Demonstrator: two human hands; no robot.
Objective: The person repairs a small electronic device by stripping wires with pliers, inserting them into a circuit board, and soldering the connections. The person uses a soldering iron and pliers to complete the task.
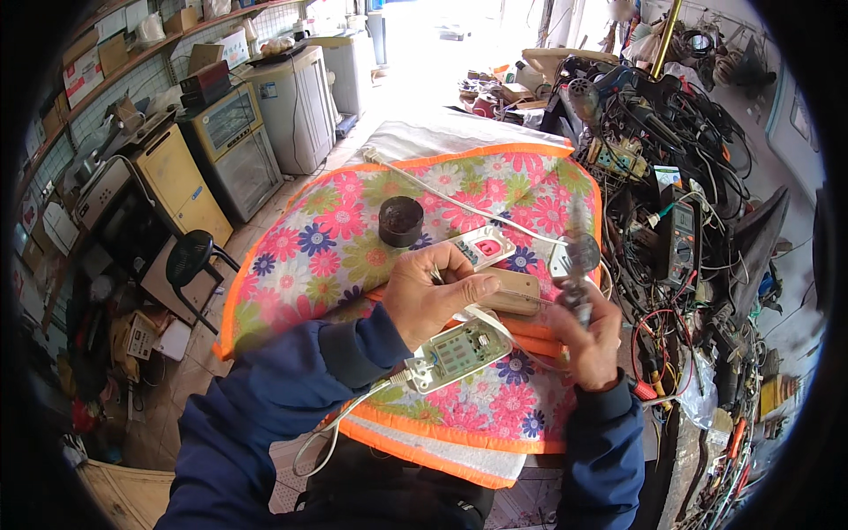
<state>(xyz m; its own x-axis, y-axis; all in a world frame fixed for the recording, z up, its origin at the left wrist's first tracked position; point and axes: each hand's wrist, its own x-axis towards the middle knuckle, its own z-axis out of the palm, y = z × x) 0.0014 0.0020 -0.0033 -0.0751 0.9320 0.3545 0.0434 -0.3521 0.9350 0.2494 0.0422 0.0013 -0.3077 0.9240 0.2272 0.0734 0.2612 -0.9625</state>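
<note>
My left hand (433, 291) is closed in a pinch, thumb against forefinger, above the cloth; what it grips is mostly hidden. My right hand (590, 340) is wrapped around an upright metal tool (579, 261), smeared by motion, so its kind is unclear. Below my left hand lies an opened pale plastic casing (459, 353) with small parts inside and a white cable at its left end. Just past my left thumb is a tan oblong piece (514, 291). Beyond it sits a white socket panel with a red part (486, 247). A round black tin (401, 221) stands farther left.
A flowered cloth with orange edging (344, 243) covers the work surface. Across it runs a white cord (450, 199). Tangled cables and tools crowd the right side, with a multimeter (680, 243) among them. A black stool (190, 256) and old appliances (291, 106) stand left.
</note>
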